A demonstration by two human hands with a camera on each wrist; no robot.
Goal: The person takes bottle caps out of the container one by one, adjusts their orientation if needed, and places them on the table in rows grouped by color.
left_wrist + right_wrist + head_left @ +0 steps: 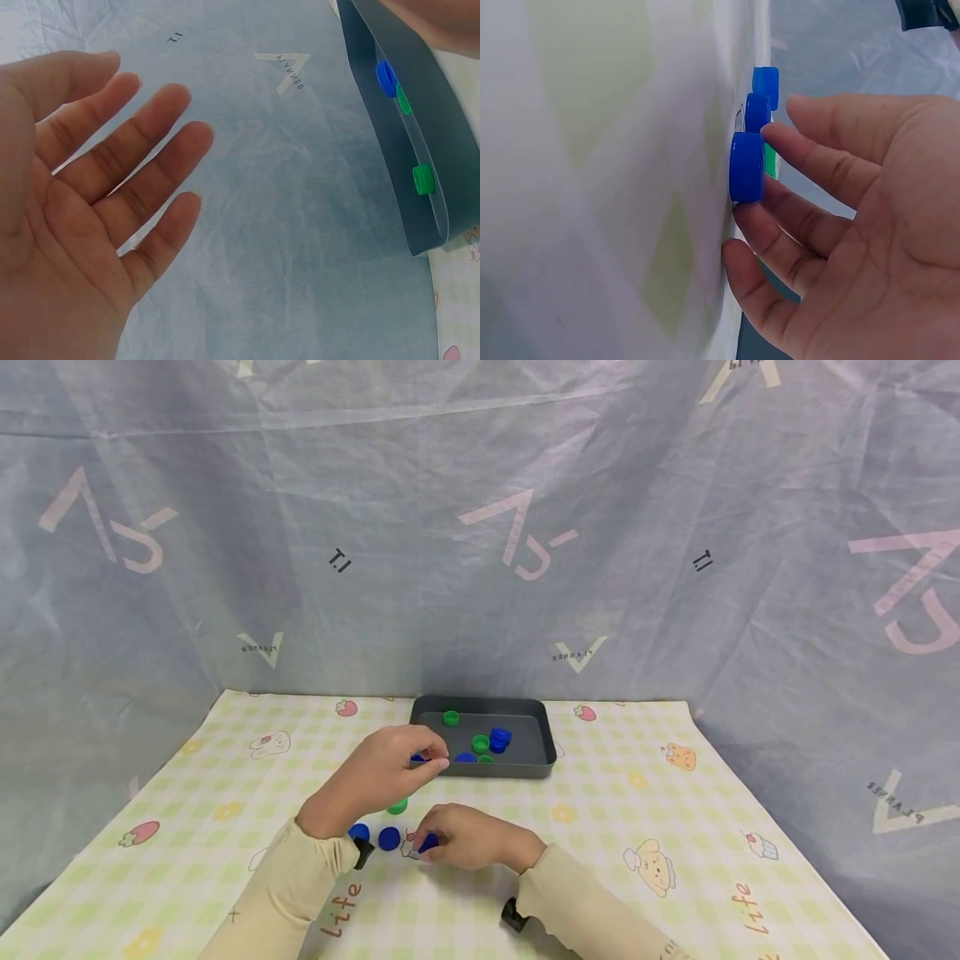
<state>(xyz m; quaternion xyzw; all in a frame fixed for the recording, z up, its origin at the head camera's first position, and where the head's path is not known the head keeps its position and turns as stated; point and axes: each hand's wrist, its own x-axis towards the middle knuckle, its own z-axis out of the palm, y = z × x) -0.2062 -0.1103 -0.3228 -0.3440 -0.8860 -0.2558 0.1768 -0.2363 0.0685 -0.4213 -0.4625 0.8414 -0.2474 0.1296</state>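
Observation:
My right hand [468,837] is low over the cloth with its fingers around a blue bottle cap [747,166]. In the right wrist view the fingertips are right at the cap's edge, while the thumb stands apart from it. Two more blue caps [389,838] and a green cap [397,807] lie on the cloth to the left. My left hand [386,764] is over the front left corner of a dark grey tray [536,770]. Its palm [67,217] shows nothing held, with the fingers loosely bent and spread.
Inside the tray are several green and blue caps, among them a green one [451,718] at the back and a blue pair [500,740] at the right. A checked cloth [600,893] covers the table. Behind the tray hangs a grey curtain [420,568].

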